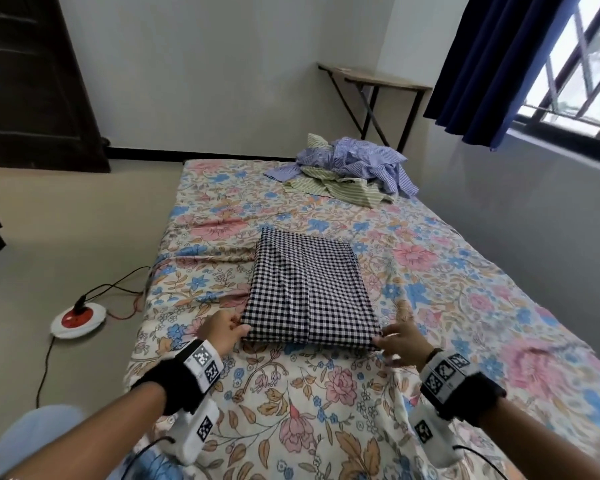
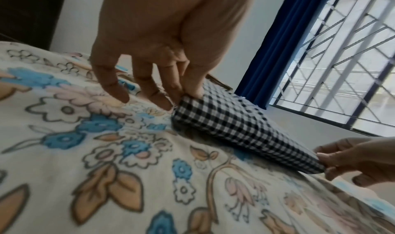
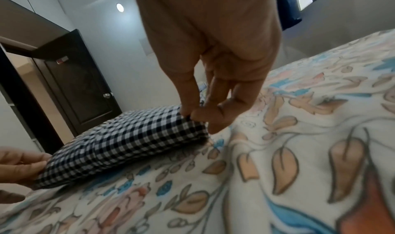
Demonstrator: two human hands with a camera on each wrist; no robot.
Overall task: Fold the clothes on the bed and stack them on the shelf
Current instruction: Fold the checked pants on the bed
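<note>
A black-and-white checked garment, folded into a rectangle, lies in the middle of the flowered bed. My left hand pinches its near left corner between thumb and fingers, as the left wrist view shows. At the near right corner my right hand pinches the checked garment the same way. That near edge is lifted a little off the sheet. A heap of unfolded clothes, a blue striped shirt over a green striped one, sits at the bed's far end.
A small folding table stands in the far corner by the blue curtain and window. On the floor left of the bed lies a red-and-white extension socket with cables. A dark door is at the far left.
</note>
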